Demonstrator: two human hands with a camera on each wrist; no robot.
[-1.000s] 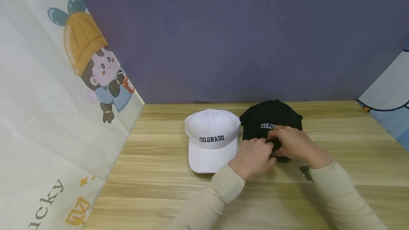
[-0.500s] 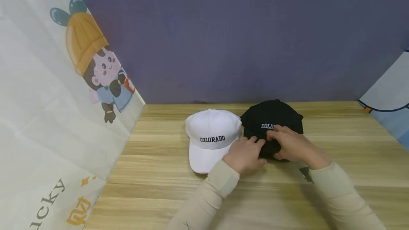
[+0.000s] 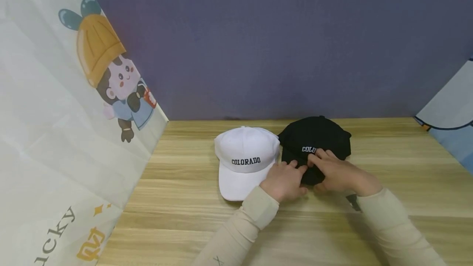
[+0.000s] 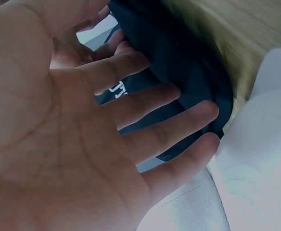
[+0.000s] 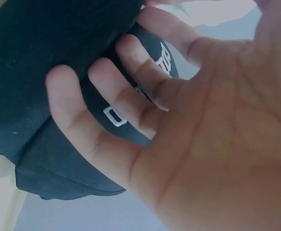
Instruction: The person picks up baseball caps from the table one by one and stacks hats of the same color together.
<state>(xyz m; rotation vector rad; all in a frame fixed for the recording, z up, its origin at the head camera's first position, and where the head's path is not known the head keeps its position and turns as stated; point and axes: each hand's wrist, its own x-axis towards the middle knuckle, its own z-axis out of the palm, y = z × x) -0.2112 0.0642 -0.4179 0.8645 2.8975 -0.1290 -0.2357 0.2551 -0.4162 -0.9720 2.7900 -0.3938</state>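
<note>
A black baseball cap [image 3: 314, 132] with white lettering lies on the wooden table, its brim toward me. Just left of it, side by side, is a white cap [image 3: 242, 147] marked COLORADO. The fingers of my left hand [image 3: 283, 182] reach over the left side of the black brim; in the left wrist view they are nearly straight against the dark cloth [image 4: 179, 48]. My right hand [image 3: 336, 173] covers the brim's right side and part of the lettering. In the right wrist view its loosely bent fingertips rest on the black cap [image 5: 44, 38].
A dark blue-grey wall [image 3: 277, 44] rises directly behind both caps. On the left hangs a pale sheet [image 3: 33, 134] with a cartoon figure; a printed panel [image 3: 447, 97] borders the right side. A small dark patch [image 3: 353, 202] shows beside the right sleeve.
My left hand has drawn back left from the right hand and spread its fingers. The right hand's fingers have loosened and moved slightly down, and the black cap's front has tipped slightly lower.
</note>
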